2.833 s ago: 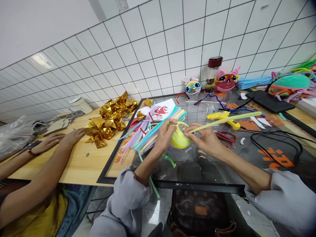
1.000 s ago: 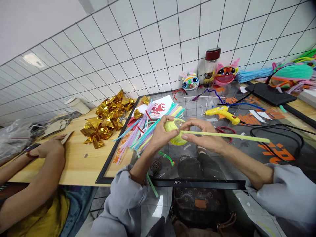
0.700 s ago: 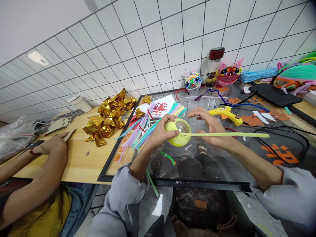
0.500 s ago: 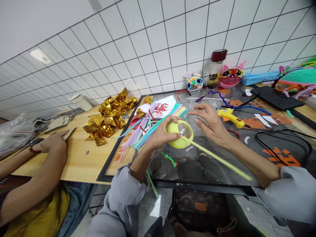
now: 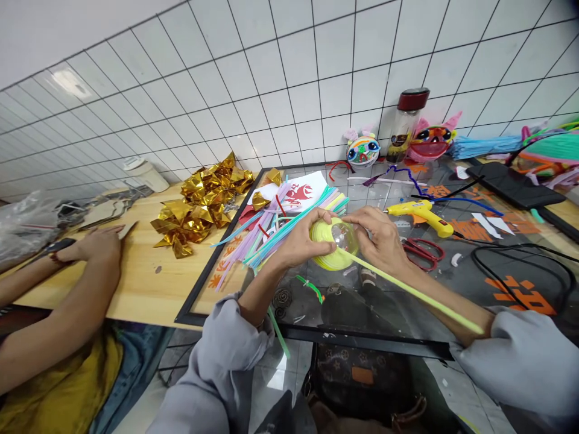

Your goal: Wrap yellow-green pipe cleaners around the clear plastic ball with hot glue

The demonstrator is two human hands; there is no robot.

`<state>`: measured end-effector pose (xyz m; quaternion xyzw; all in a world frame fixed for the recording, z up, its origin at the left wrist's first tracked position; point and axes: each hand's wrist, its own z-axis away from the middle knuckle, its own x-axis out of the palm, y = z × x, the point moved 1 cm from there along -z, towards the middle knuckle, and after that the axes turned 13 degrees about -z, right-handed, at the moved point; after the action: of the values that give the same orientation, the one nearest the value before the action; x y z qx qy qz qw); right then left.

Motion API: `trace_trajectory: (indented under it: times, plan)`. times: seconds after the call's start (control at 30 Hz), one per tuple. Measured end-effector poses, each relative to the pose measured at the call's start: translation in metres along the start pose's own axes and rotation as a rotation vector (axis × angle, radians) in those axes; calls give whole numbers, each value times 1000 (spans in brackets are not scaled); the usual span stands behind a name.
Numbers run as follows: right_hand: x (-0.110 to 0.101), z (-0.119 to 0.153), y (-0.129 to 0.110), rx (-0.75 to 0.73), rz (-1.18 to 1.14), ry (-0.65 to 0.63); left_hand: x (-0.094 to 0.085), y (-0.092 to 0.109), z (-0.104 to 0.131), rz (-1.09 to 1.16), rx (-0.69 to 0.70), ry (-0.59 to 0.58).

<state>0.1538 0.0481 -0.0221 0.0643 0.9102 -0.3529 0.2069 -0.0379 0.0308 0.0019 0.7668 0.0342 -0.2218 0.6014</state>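
Between my hands is a clear plastic ball whose left part is wrapped in rows of yellow pipe cleaner. My left hand grips the wrapped side, its thumb pressed at the edge of the rows. My right hand closes on the bare right side, with some fingertips hidden behind the ball. A loose yellow pipe cleaner end runs from under the left thumb down across my right forearm. Red-handled scissors and a yellow glue gun lie right of my right hand.
Coloured pipe cleaners lie left of my hands, beside gold foil shapes. Behind stand a bottle and two decorated balls, one white-eared and one pink-eared. A black cable loops at right. Another person's arm rests at far left.
My right hand has moved left and down from beside the ball and taken hold of its right side. The scissors now show more fully. My view has shifted slightly.
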Motion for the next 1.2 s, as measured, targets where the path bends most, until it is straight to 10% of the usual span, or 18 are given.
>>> trace_trajectory:
  times: [1.2]
  plan:
    - [5,3,-20,-80,-36,-79,1,-2,-1,37,37,2]
